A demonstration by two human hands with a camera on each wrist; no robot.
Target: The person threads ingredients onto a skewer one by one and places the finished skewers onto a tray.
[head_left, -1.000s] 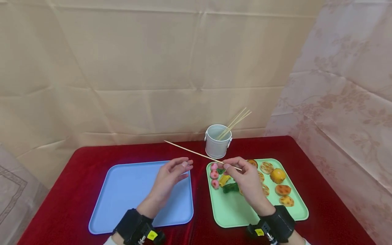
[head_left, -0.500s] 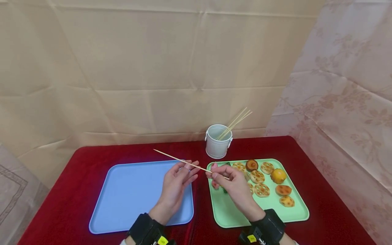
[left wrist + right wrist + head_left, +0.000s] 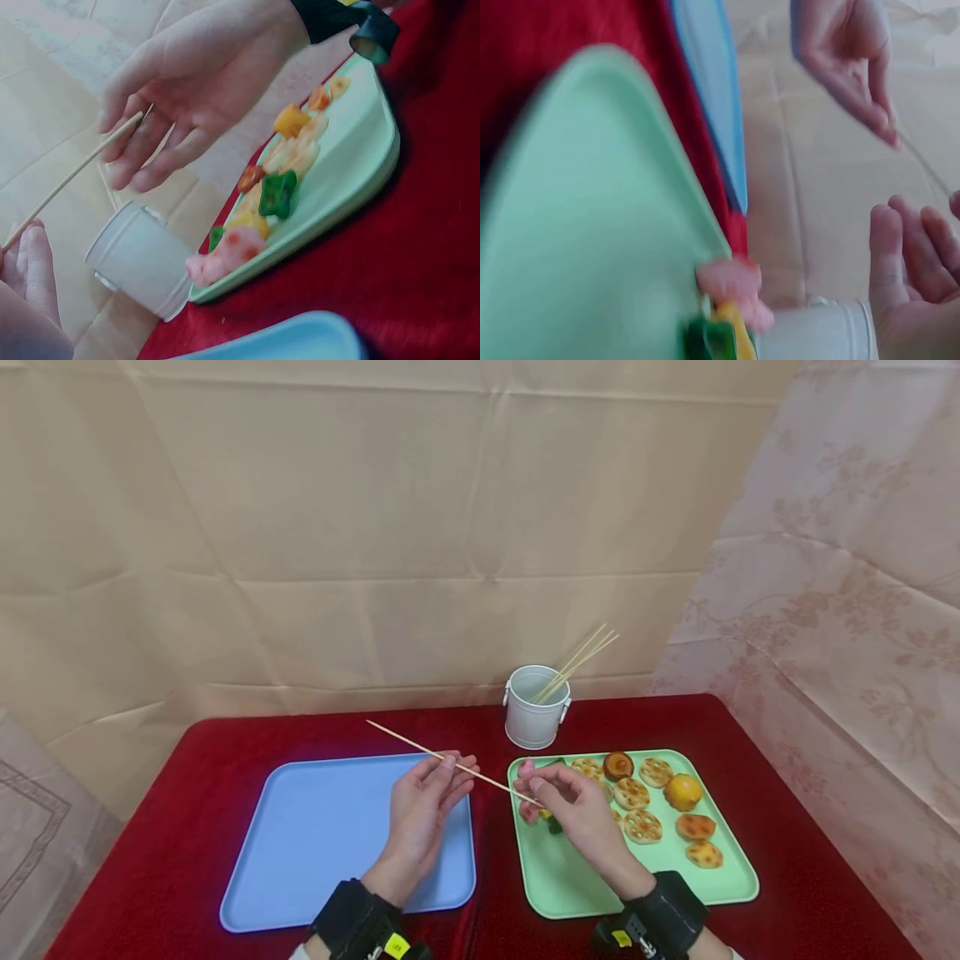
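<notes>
A thin wooden skewer (image 3: 401, 737) slants between both hands, above the gap between the two trays. My left hand (image 3: 416, 822) pinches it around the middle, thumb against fingers. The right hand (image 3: 581, 818) holds the lower right end between thumb and forefinger, its other fingers loosely bent. Beneath that hand, the green tray (image 3: 562, 889) carries toy-like food. Pink pieces (image 3: 229, 255), a green pepper-like piece (image 3: 278, 195) and a yellow piece sit at its left end, partly hidden by my right hand in the head view. Lotus root slices (image 3: 642, 827) lie farther right.
A blue tray (image 3: 315, 843) lies on the left of the red cloth. Behind the green tray stands a small white bucket (image 3: 528, 722) with several skewers (image 3: 577, 660) leaning out. A brown mushroom-like piece (image 3: 618, 766) and yellow-orange pieces (image 3: 683, 792) are on the green tray's right half.
My left hand has moved right and taken hold of the skewer, which it did not grip a second ago. The right hand has shifted left and slightly down with the skewer.
</notes>
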